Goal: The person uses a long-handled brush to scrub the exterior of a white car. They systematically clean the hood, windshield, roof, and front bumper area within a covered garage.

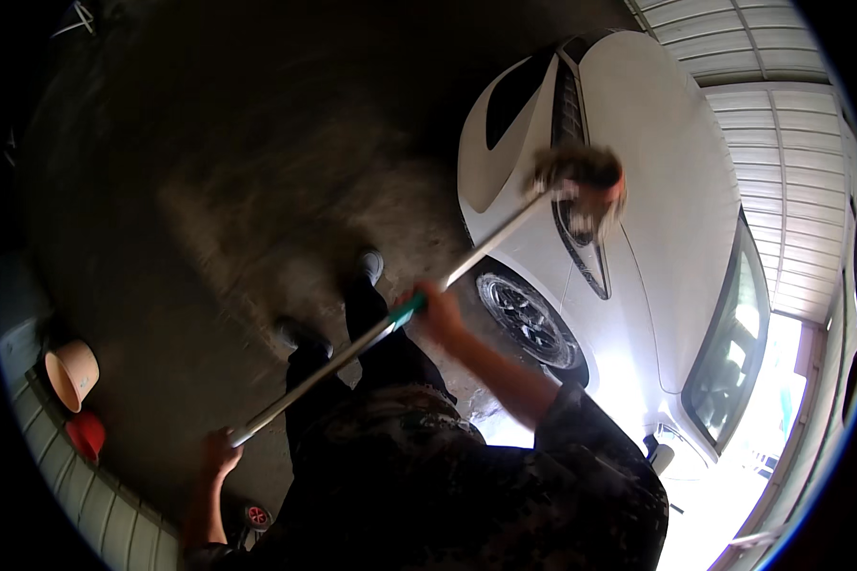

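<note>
A long pole (496,239) with a green sleeve runs aslant across my body. My left hand (223,451) grips its lower end at the lower left. Farther up, beside the green sleeve, my right hand (435,314) is closed around the same pole. At the far end a brush or mop head (585,175), brown with a reddish part, is blurred and lies over the headlight (589,250) of a white car (660,128). Whether the head touches the car I cannot tell. The front wheel (528,321) stands to the right of my right hand.
A pale orange bucket (78,371) and a red container (87,434) are by the panelled wall (78,485) at left. A small red-hubbed wheel (258,517) is near my left forearm. The concrete floor (236,285) looks dark; bright light enters at lower right.
</note>
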Motion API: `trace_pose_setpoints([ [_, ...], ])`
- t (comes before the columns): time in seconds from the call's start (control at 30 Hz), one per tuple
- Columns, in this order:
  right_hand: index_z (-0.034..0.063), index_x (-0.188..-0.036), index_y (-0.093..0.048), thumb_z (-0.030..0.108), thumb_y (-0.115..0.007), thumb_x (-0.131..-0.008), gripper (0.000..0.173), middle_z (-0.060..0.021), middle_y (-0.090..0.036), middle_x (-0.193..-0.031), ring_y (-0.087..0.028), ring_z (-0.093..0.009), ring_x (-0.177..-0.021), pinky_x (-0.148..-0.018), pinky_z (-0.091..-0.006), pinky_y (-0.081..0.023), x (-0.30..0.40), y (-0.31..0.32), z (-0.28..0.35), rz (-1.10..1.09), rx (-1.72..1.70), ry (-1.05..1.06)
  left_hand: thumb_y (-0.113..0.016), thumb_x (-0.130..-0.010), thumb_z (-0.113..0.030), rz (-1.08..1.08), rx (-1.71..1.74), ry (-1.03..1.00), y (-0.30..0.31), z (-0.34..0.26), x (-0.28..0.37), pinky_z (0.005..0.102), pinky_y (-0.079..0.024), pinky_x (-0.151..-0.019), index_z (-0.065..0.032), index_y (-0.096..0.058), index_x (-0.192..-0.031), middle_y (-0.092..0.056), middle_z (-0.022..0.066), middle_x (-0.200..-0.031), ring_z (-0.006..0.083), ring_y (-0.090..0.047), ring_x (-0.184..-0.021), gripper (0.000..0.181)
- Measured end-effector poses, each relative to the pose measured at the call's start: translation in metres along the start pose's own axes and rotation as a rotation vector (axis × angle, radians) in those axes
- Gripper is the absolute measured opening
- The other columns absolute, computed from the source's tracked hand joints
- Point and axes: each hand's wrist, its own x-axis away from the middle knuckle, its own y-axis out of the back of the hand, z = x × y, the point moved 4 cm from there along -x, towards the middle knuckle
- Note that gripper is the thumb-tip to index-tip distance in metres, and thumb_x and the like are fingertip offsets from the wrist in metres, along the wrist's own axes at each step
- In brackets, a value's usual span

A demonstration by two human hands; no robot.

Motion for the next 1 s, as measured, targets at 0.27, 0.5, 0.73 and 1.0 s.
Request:
trace_pose_setpoints([
  [0.27,0.0023,-0.078,-0.060,0.020,-0.059,-0.092,0.023,-0.0113,-0.061,-0.066,-0.065,-0.023,-0.060,-0.054,-0.0356,-0.055,-0.105,-0.042,0.099,-0.114,0.489,0.332,-0.072,-0.078,-0.027,0.589,0.532,0.196,0.043,-0.114,-0.025,0.0477,-0.051,-0.064,0.0036,-0.065,-0.082,-0.067,0.0210,-0.071,0.0393,-0.068,-0.070,0.032],
  [0.5,-0.0017,-0.096,-0.051,0.016,-0.067,-0.090,0.025,-0.0174,-0.058,-0.083,-0.065,-0.030,-0.073,-0.067,-0.0502,-0.061,-0.130,0.040,-0.079,-0.313,0.044,-0.216,-0.078,-0.067,-0.021,0.181,-0.136,0.240,0.136,-0.060,0.022,0.0474,-0.053,-0.084,-0.0048,-0.062,-0.096,-0.068,0.0192,-0.093,0.0384,-0.066,-0.093,0.037],
  [0.73,-0.0046,-0.086,-0.055,0.020,-0.061,-0.094,0.027,-0.0187,-0.063,-0.072,-0.067,-0.031,-0.066,-0.061,-0.0465,-0.059,-0.151,-0.061,0.086,-0.044,0.376,0.164,-0.078,-0.074,-0.019,-0.106,-0.199,0.015,0.091,-0.091,-0.058,0.0469,-0.055,-0.059,-0.0053,-0.060,-0.094,-0.064,0.0179,-0.068,0.0376,-0.066,-0.064,0.031],
  [1.0,-0.0050,-0.092,-0.054,0.016,-0.067,-0.091,0.025,-0.0158,-0.062,-0.081,-0.069,-0.029,-0.073,-0.062,-0.0396,-0.063,-0.167,-0.095,0.057,-0.149,0.417,0.142,-0.075,-0.079,-0.021,0.109,0.099,-0.101,0.146,-0.005,-0.104,0.0485,-0.055,-0.070,-0.0027,-0.065,-0.096,-0.068,0.0212,-0.080,0.0401,-0.067,-0.077,0.027],
])
